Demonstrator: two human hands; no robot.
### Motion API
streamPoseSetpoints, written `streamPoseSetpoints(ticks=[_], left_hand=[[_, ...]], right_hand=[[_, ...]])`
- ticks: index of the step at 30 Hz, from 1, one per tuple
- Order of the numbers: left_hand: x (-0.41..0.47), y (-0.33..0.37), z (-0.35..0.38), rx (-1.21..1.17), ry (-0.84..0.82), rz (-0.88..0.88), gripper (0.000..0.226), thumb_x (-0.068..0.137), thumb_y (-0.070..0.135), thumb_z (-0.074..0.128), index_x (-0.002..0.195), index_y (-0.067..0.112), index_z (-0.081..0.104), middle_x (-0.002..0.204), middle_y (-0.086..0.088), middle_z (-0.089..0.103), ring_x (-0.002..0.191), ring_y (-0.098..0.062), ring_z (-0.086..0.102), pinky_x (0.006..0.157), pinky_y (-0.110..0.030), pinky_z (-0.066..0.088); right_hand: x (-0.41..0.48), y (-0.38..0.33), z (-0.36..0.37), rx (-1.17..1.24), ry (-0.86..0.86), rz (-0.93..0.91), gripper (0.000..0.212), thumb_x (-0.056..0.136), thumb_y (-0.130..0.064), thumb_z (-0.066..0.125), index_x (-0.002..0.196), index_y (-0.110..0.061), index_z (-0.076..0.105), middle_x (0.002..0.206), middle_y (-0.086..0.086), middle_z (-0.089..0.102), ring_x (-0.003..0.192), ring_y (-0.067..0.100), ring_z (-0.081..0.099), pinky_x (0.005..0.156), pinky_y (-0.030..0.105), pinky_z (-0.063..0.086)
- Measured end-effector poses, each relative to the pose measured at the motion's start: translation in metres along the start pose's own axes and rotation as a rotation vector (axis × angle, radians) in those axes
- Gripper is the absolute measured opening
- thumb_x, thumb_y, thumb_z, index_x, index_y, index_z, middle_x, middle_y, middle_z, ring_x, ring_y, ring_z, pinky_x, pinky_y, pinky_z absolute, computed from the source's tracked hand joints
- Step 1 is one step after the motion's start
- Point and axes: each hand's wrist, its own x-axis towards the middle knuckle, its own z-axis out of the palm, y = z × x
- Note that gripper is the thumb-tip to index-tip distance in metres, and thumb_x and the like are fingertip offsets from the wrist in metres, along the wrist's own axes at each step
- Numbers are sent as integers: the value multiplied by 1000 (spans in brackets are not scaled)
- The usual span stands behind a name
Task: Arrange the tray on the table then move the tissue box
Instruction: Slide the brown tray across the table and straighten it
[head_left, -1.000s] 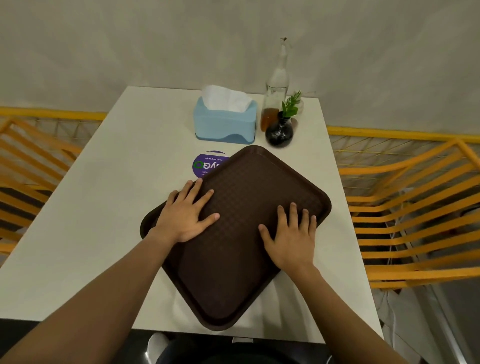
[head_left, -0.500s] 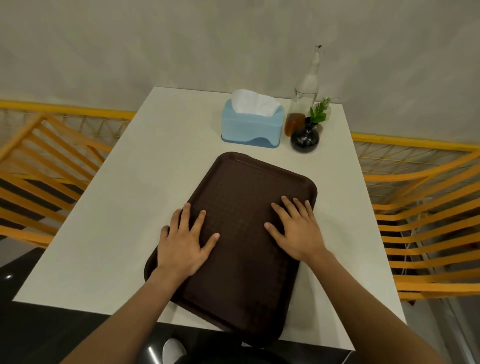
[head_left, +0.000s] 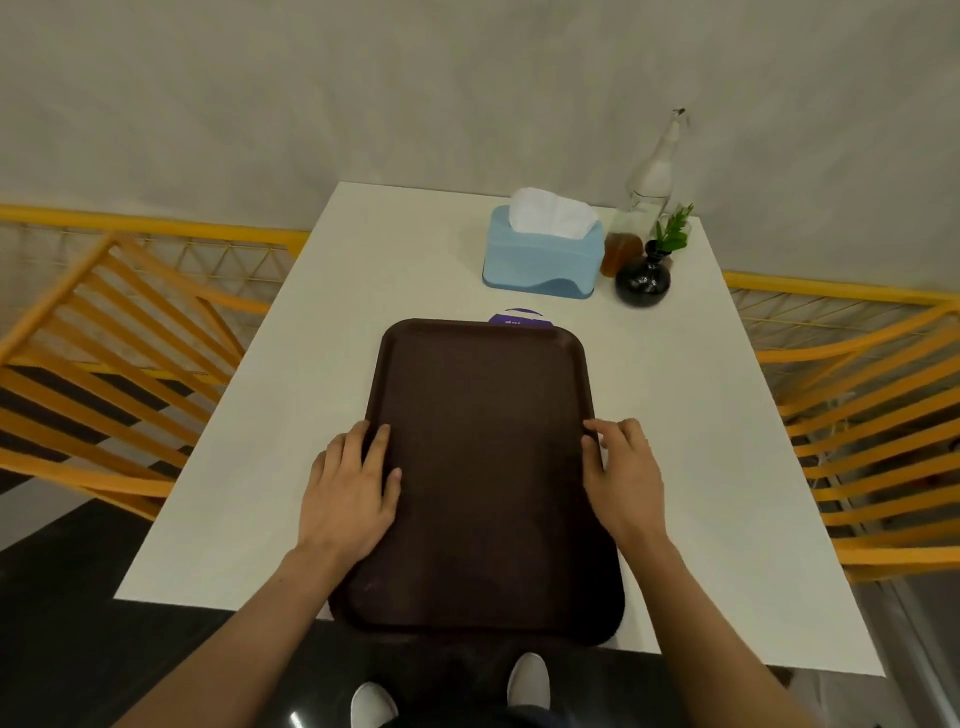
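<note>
A dark brown tray (head_left: 483, 467) lies lengthwise on the white table (head_left: 260, 441), its near end just past the table's front edge. My left hand (head_left: 348, 488) rests flat on the tray's left rim, fingers apart. My right hand (head_left: 621, 473) is against the tray's right rim with its fingers curled at the edge. A light blue tissue box (head_left: 540, 254) with white tissue sticking out stands beyond the tray, towards the far right.
A clear glass bottle (head_left: 649, 192) with brown liquid and a small black vase (head_left: 644, 278) with a green sprig stand right of the tissue box. A purple sticker (head_left: 519, 318) peeks from under the tray's far edge. Orange slatted chairs (head_left: 104, 364) flank the table.
The tray has turned from a slant to square with the table. Both hands slid from its surface out to its left and right rims.
</note>
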Motion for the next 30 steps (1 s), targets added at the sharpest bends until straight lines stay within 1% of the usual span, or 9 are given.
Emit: streamPoseSetpoints(ticks=[3,5,8,11,14,19,24,28,30], left_hand=[[-2,-7,5,-59,-20,9,63,104,46,32,159,15,27,164,-10,28,148,-31,30,119,-46,27],[0,-11,8,-79,-15,5,63,105,44,28,160,14,22,166,-8,23,152,-29,23,122,-45,21],[1,-17,11,-85,-9,-19,62,105,39,26,161,14,17,167,-7,21,154,-27,17,125,-45,15],[0,-23,12,-96,-17,-51,60,105,35,27,161,13,18,166,-8,25,154,-27,18,125,-46,13],[2,-29,14,-95,-21,-54,60,104,33,28,160,14,20,164,-8,30,154,-27,19,125,-47,12],[9,-37,16,-102,-35,-65,60,104,33,31,161,15,19,165,-7,29,154,-27,18,125,-47,10],[26,-52,15,-107,-12,-93,60,104,31,31,160,14,21,164,-8,31,154,-27,19,125,-48,13],[42,-71,13,-108,-8,-148,60,104,30,27,161,16,18,165,-5,29,155,-25,16,125,-44,10],[51,-82,11,-104,2,-162,59,104,30,28,161,16,20,164,-6,31,154,-25,18,125,-45,11]], right_hand=[[-25,-1,4,-64,-55,74,37,102,-29,54,138,-22,52,123,2,54,102,24,62,80,41,58],[-33,-5,7,-79,-53,121,43,103,-30,52,144,-19,46,128,7,53,105,27,61,83,44,57],[-37,-10,11,-132,-44,97,43,105,-27,48,146,-14,47,123,12,59,104,33,60,86,48,53],[-41,-15,13,-206,-56,94,44,106,-26,45,147,-11,46,122,15,63,105,36,59,87,52,51],[-42,-20,15,-258,-57,82,46,106,-25,45,149,-11,45,121,16,63,104,37,58,87,52,49],[-36,-29,21,-308,-45,75,44,104,-24,49,146,-9,50,121,17,62,106,38,56,88,54,46],[-14,-43,35,-258,-56,62,43,102,-22,52,144,-10,52,134,16,57,120,38,51,99,57,42],[10,-62,50,-218,-95,36,45,103,-24,51,146,-13,48,147,12,50,133,35,43,108,56,36],[22,-72,60,-205,-123,28,48,103,-27,50,149,-14,45,150,10,47,137,33,40,111,55,33]])
